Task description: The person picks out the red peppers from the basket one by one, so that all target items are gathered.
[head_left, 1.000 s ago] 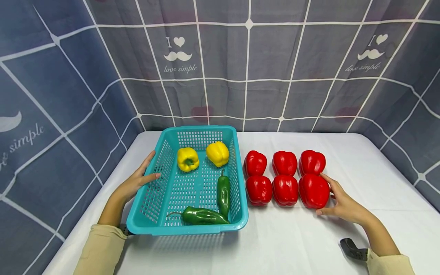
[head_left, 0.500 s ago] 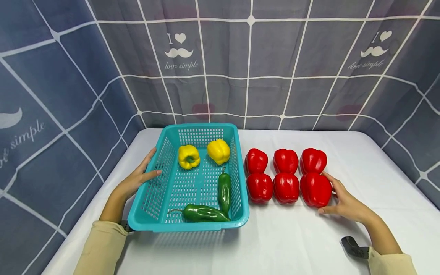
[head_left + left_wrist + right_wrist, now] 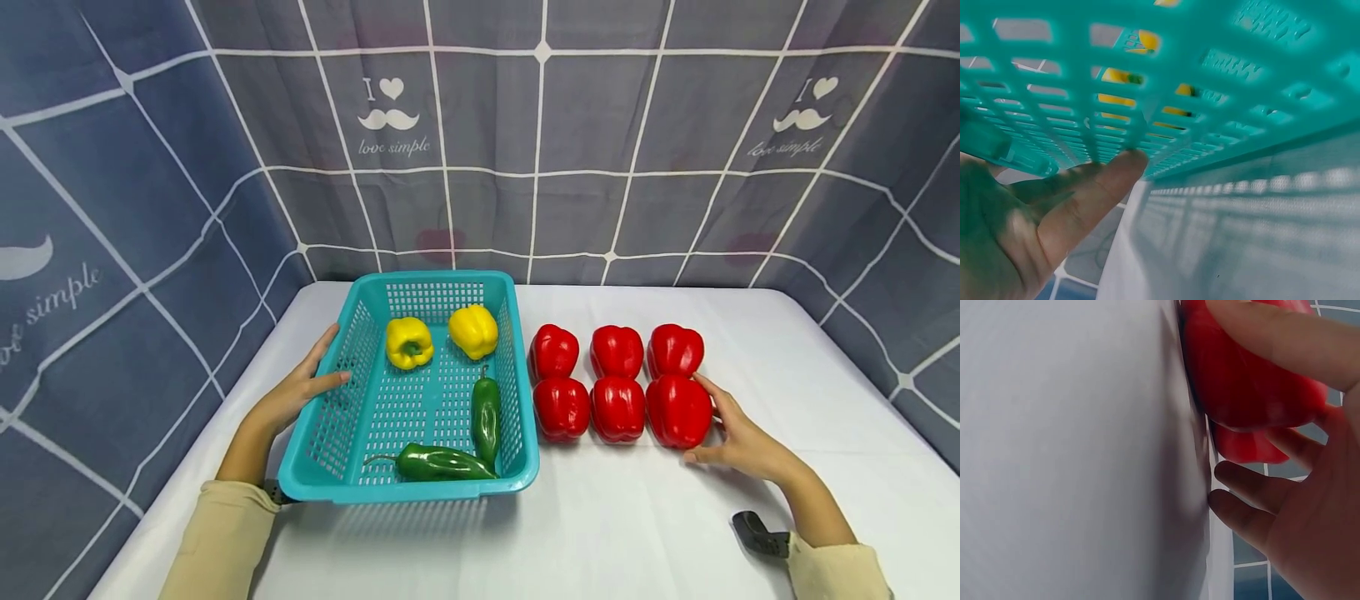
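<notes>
My left hand (image 3: 295, 397) holds the left side of a turquoise perforated basket (image 3: 408, 493), its thumb over the rim and the other fingers along the outer wall. Inside the basket lie two yellow bell peppers (image 3: 474, 332) near the back and two long green chili peppers (image 3: 442, 463) at the front right. Over at the right, my right hand (image 3: 738, 442) has its thumb and index finger spread around the right side of the front-right red bell pepper (image 3: 678, 412). In the right wrist view, the other fingers extend below that pepper (image 3: 1254, 381), close to the white cloth.
Several other red bell peppers (image 3: 618, 410) stand in two rows between the basket and my right hand. A white cloth (image 3: 600, 533) covers the table. Grey-blue checked fabric (image 3: 585, 108) encloses the back and both sides. A black device (image 3: 757, 533) sits at my right wrist.
The head view shifts slightly. Both hands, the basket and the peppers keep the same arrangement.
</notes>
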Demonstrator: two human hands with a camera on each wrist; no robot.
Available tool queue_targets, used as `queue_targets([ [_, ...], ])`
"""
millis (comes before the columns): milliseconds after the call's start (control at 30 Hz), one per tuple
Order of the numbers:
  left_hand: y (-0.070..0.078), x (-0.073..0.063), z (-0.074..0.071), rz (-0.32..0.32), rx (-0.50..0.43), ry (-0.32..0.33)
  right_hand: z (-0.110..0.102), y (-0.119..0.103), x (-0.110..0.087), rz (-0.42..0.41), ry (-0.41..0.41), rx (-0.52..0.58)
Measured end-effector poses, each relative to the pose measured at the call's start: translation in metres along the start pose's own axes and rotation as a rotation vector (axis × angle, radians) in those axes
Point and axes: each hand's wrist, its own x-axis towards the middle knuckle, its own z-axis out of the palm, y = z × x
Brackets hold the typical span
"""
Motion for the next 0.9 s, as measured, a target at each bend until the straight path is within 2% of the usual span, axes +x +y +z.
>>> queue_targets([
  [200, -0.0048, 0.0037, 0.0016, -0.001, -0.044, -0.023, 0.0044, 0.0084, -0.003, 0.03, -0.014, 0.01],
  [667, -0.0039, -0.0022, -0.0031, -0.001, -0.016, -0.015, 0.0034, 0.006, -0.0001, 0.026, -0.012, -0.013],
  [900, 0.0008, -0.0021, -0.0011, 0.014, -0.014, -0.015, -0.0025, 0.0036, 0.0, 0.03, -0.013, -0.016],
])
